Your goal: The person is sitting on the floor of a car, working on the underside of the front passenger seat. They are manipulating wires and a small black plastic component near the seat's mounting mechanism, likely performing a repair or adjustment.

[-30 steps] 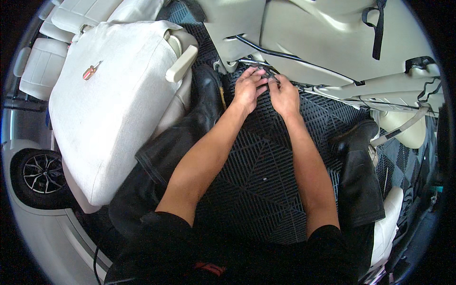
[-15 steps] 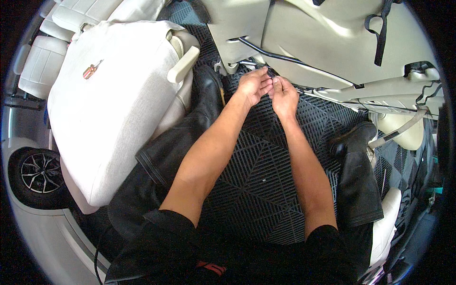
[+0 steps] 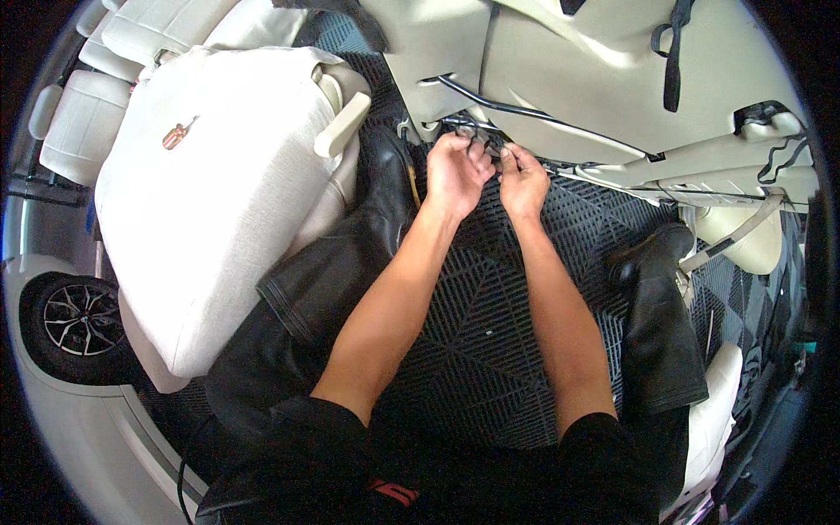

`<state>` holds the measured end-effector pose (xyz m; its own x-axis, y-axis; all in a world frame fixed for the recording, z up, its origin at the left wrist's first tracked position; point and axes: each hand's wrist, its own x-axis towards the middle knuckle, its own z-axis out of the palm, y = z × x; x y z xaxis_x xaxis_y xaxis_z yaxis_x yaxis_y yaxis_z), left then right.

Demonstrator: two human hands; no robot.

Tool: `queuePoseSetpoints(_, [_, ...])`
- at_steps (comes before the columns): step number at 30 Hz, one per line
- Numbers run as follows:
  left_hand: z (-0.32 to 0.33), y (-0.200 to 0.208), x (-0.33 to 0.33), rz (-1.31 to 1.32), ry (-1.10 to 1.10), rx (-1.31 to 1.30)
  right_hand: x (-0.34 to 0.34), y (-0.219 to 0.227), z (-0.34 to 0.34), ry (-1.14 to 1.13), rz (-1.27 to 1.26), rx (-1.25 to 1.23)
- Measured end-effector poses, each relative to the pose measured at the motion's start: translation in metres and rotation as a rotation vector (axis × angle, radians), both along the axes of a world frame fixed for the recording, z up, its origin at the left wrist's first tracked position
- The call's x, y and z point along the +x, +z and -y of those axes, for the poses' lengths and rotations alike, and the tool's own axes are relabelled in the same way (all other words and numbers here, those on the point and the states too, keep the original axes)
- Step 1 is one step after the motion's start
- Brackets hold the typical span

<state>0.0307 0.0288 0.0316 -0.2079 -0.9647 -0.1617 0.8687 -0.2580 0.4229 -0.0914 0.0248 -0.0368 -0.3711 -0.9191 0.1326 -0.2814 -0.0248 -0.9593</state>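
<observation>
My left hand (image 3: 457, 179) is turned palm up with curled fingers, right at the lower edge of a beige car seat's back panel (image 3: 560, 79). A thin black cord (image 3: 473, 131) loops over and between its fingertips. My right hand (image 3: 523, 180) is close beside it, thumb and forefinger pinched together on dark, stringy material that looks like the same cord. Behind the fingers the cord's far end is lost among dark parts under the panel. A black rod (image 3: 542, 115) runs along the panel above my hands.
A screwdriver (image 3: 174, 136) with a red, striped handle lies on the white-covered seat (image 3: 201, 219) at left. A beige lever (image 3: 343, 124) sticks out from that seat. Black ribbed tiles (image 3: 472, 341) cover the floor between my boots. A car wheel (image 3: 83, 317) is at far left.
My left hand has moved slightly left and down, turning more palm up, and the black cord now shows looped at its fingertips. My right hand stays nearly in place, still pinching.
</observation>
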Motion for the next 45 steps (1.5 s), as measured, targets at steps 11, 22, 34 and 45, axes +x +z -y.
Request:
queuePoseSetpoints(11, [-0.090, -0.028, 0.043, 1.099, -1.208, -0.204, 0.019, 0.018, -0.017, -0.065, 0.538, -0.079])
queuePoseSetpoints(22, [-0.095, 0.047, 0.005, 1.556, -1.002, -0.878, -0.011, 0.019, -0.012, 0.115, 0.640, 0.286])
queuePoseSetpoints(34, [0.000, 0.065, 0.057, 1.311, -0.097, -0.213, -0.003, -0.010, -0.018, 0.081, 0.499, 0.271])
queuePoseSetpoints(45, [0.048, -0.025, -0.001, 0.842, -0.282, 0.265, -0.001, -0.013, -0.023, 0.113, 0.370, 0.206])
